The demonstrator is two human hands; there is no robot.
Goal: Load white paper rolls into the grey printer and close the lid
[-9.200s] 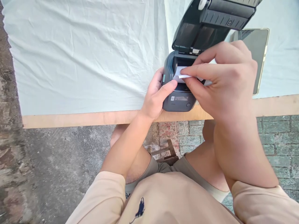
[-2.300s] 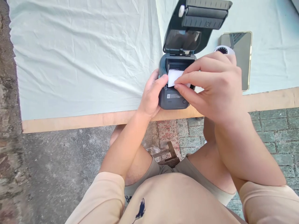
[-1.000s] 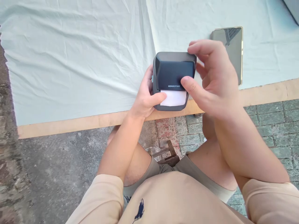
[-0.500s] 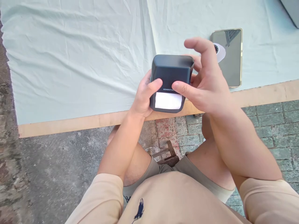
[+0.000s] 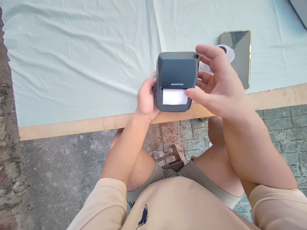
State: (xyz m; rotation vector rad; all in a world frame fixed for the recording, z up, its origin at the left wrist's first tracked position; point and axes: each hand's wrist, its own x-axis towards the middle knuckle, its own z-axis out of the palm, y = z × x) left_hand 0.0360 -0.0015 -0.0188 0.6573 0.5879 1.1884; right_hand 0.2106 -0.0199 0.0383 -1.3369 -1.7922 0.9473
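A dark label printer (image 5: pixel 177 72) with "NIIMBOT" lettering is held over the table's front edge, its lid down. A white label (image 5: pixel 174 96) sticks out of the slot below the lid. My left hand (image 5: pixel 146 97) grips the printer's left side, with its fingers partly hidden behind the body. On the other side, my right hand (image 5: pixel 217 78) is spread, its thumb tip at the label's right edge. Its other fingers are apart and curve beside the printer's right side; whether they touch it I cannot tell.
To the right lies a phone (image 5: pixel 240 64) in a clear case, with a white rounded object (image 5: pixel 229 53) by its left side, partly covered by my right hand. A pale cloth (image 5: pixel 83 64) covers the table, whose wooden edge (image 5: pixel 72 126) shows. A grey object (image 5: pixel 299 11) sits at the upper right corner.
The printer has tilted slightly and shifted up a little. My left thumb has left the lid for the side. My right thumb has slid from the lid down to the label's edge.
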